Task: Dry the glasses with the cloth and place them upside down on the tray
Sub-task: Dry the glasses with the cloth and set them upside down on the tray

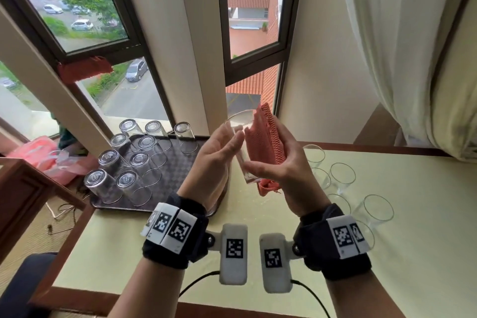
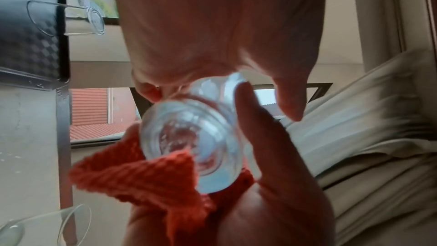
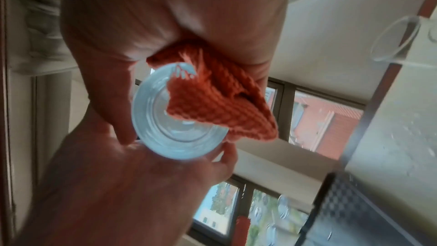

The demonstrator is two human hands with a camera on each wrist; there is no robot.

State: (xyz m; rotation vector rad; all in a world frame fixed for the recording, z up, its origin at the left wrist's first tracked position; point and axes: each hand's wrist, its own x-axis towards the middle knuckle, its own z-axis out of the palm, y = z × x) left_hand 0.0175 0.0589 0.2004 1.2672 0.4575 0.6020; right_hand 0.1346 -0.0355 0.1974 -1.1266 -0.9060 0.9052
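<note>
While your left hand (image 1: 219, 152) curls round the raised glass (image 1: 240, 147) and your right hand (image 1: 276, 162) clasps the orange cloth (image 1: 265, 137) against its side, you look mid-wipe. Next, likely turn it mouth-down and set it on the tray (image 1: 178, 162), just beyond nine inverted glasses (image 1: 139, 162); several upright glasses (image 1: 343, 175) wait rightward.

Soft daylight from the windows (image 1: 85, 8) ahead of you lights the room evenly, with faint shadows. Your head view bends straight lines near its edges. Both wrist views are blurred, their edges smeared and dim.
</note>
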